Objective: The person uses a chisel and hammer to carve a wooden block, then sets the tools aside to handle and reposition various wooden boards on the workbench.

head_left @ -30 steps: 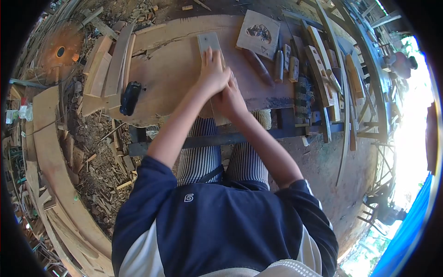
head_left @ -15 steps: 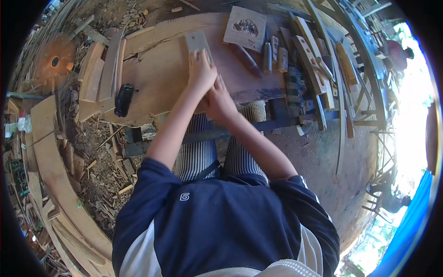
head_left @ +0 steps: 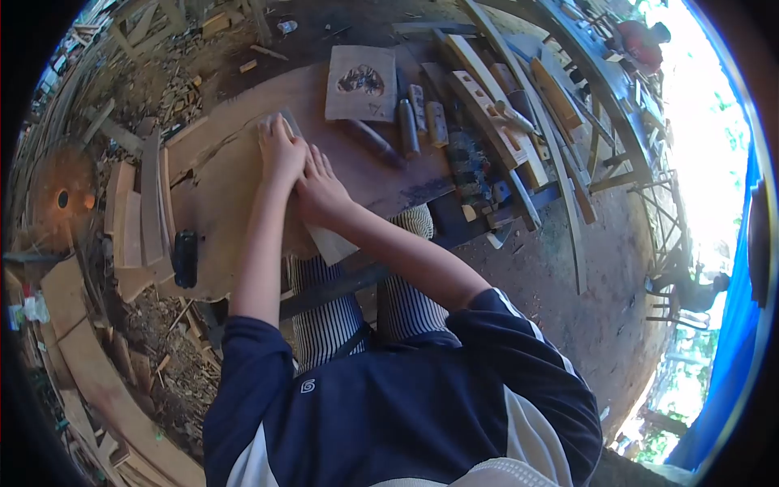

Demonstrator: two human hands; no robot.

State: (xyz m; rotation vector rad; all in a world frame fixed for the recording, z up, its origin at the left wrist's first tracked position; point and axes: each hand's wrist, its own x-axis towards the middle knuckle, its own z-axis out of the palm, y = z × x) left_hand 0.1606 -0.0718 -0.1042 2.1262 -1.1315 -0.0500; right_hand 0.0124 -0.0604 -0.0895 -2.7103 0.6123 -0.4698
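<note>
Since the earlier frame the left hand (head_left: 281, 152) has been slid along the wooden strip (head_left: 334, 242), so that almost none of its far end is left uncovered. The strip is laid lengthwise on the broad slab surface (head_left: 219, 187), its near end jutting past the edge. The right hand (head_left: 321, 191) is pressed just behind the left. No closed grip is taken: both palms are laid flat, fingers extended. A carved panel (head_left: 361, 83) and chisels (head_left: 407, 123) are seen nearby.

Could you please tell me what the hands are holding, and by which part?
Both press a pale board flat on the workbench: left hand near its far end, right hand at its middle.
</note>
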